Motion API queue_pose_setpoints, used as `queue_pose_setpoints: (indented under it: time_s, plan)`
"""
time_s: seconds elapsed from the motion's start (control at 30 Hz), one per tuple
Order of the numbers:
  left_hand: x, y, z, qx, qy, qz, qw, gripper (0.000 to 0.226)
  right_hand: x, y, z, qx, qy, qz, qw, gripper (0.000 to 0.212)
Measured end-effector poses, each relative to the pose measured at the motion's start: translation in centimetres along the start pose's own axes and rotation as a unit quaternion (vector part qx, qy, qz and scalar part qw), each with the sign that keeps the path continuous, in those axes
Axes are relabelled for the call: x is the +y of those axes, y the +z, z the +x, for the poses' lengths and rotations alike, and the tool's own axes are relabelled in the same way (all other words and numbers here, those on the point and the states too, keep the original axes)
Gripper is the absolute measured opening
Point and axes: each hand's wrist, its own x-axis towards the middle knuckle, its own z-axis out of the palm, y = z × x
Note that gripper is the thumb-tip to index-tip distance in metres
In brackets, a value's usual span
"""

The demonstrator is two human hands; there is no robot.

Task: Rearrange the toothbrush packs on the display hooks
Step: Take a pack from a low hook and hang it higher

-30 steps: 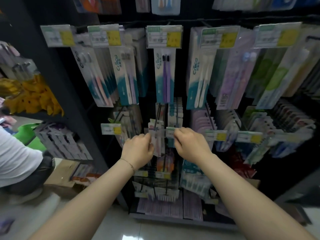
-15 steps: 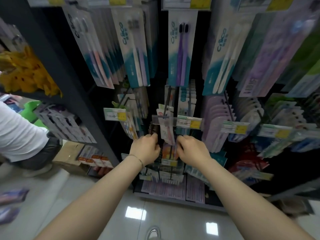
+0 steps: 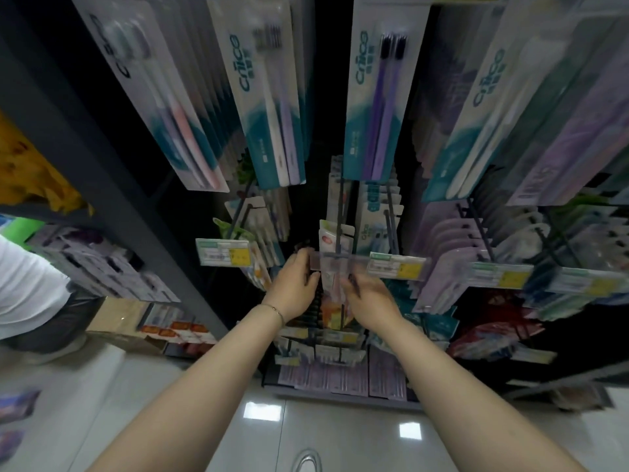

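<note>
Pinching left edge of toothbrush pack [image 3: 328, 240] with left hand [image 3: 294, 289], at centre hook [image 3: 339, 212] behind clear tag strip [image 3: 328, 265]. Holding right hand [image 3: 372, 303] at opposite edge; blurred, cannot tell whether gripping.

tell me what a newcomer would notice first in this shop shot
First, two bare arms reach up the middle, left hand and right hand meeting at the small toothbrush pack on the centre hook; blur hides each grip. Tall packs hang above, the purple-brush pack at top centre. A person in a white shirt is at the far left edge.
</note>
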Motion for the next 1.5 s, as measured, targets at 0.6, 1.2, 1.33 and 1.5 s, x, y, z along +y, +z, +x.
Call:
queue_pose_setpoints:
  time_s: [0.6,1.2,1.33,1.5]
  plan:
    - [-0.7,0.1,1.9,0.012,0.026,-0.143,0.989,0.004,0.3,0.6,1.8,0.013,0.141,0.146,0.979,0.042]
    - [-1.6,-0.3,2.0,-0.055,0.007,-0.215,0.975,0.014,0.2,0.9,1.9,0.058,0.137,0.07,0.986,0.03]
    - [-2.5,-0.6,1.7,-0.066,-0.012,-0.201,0.977,0.016,-0.7,1.4,1.6,0.059,0.11,0.087,0.988,0.034]
    - [-3.4,-0.5,1.1,-0.094,-0.027,-0.179,0.979,0.011,-0.7,2.3,-0.2,0.029,0.08,0.185,0.979,0.021]
